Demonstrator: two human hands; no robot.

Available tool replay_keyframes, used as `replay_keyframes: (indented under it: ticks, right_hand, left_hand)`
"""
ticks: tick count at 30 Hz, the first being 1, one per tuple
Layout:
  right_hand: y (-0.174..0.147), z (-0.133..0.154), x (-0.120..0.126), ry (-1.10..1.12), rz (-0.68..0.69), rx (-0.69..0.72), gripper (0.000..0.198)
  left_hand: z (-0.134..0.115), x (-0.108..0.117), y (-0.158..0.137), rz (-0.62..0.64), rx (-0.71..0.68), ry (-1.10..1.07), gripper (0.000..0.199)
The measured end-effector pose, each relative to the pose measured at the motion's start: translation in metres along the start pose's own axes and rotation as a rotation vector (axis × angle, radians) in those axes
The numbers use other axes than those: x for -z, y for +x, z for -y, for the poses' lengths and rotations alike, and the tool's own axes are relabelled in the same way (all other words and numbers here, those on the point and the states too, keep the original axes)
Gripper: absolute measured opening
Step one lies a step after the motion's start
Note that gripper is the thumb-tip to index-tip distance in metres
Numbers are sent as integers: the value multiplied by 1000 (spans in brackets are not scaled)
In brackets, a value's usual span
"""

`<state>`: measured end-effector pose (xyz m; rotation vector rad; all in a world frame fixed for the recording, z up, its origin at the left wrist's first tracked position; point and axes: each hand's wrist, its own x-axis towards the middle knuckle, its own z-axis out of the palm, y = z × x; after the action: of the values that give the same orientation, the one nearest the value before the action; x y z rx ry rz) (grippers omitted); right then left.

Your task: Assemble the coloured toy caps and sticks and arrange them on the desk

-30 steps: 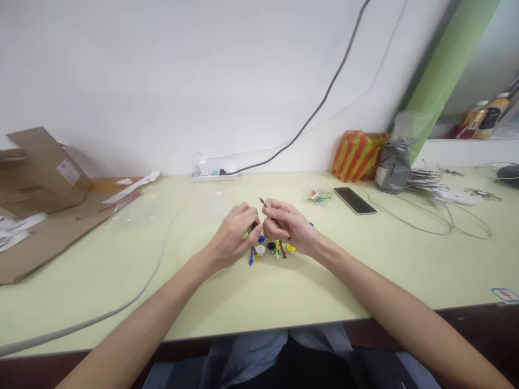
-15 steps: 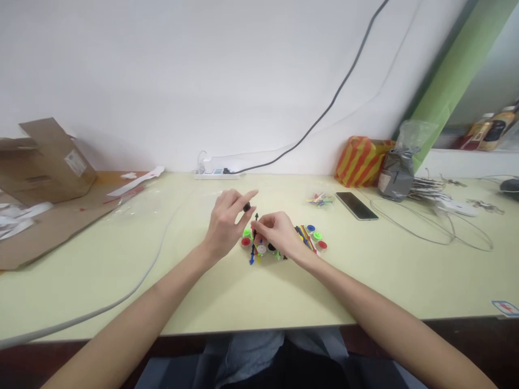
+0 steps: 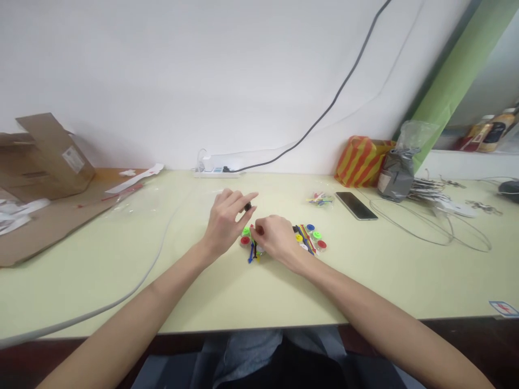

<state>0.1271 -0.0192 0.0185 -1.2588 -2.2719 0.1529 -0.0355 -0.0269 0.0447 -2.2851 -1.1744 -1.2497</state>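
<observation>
Head | hands [image 3: 276, 237] partly hide colored pieces [image 3: 317, 236] | phone [image 3: 357, 206], striped bag [image 3: 357, 163] rightward

I can read no words or numbers. The sticker [image 3: 504, 308] on the worktop's [image 3: 194, 302] front edge, far right, and the cardboard box's [image 3: 45, 168] white label [image 3: 73, 159] are too blurred for me.

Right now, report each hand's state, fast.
Left hand: holding a small rounded black piece.
Right hand: curled near a blue plastic arrow; whether its grip holds anything cannot be told.
</observation>
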Motion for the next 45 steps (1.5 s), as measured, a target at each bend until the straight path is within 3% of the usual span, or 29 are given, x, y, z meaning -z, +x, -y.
replay_keyframes:
  ticks: [5, 7, 13, 16, 20, 22, 35, 40, 45]
  right_hand:
    - [1, -4, 12, 54, -113, 11, 29]
    - [1, -7, 17, 86, -130, -21, 30]
    - [3, -20, 19, 115, -166, -55, 31]
    - [3, -23, 20, 119, -170, -41, 32]
    - [2, -25, 22, 146, -222, -6, 32]
    - [1, -25, 22, 162, -252, 27, 32]
    - [0, -25, 25, 130, -229, 178, 34]
    - [0, -25, 28, 105, -230, 183, 33]
    - [0, -25, 28, 97, -226, 197, 34]
  left_hand:
    - [12, 2, -2, 25, 144, -147, 25]
    - [16, 4, -1, 117, 183, -210, 22]
    - [22, 22, 10, 473, 82, -262, 23]
    - [25, 36, 17, 712, 232, -385, 28]
    - [28, 51, 21, 1213, 364, -575, 33]
    - [28, 54, 21, 1374, 399, -620, 34]
    - [25, 41, 14, 1356, 467, -622, 35]
    - [25, 40, 13, 1358, 423, -593, 29]
    - [22, 35, 11, 1316, 449, -583, 40]
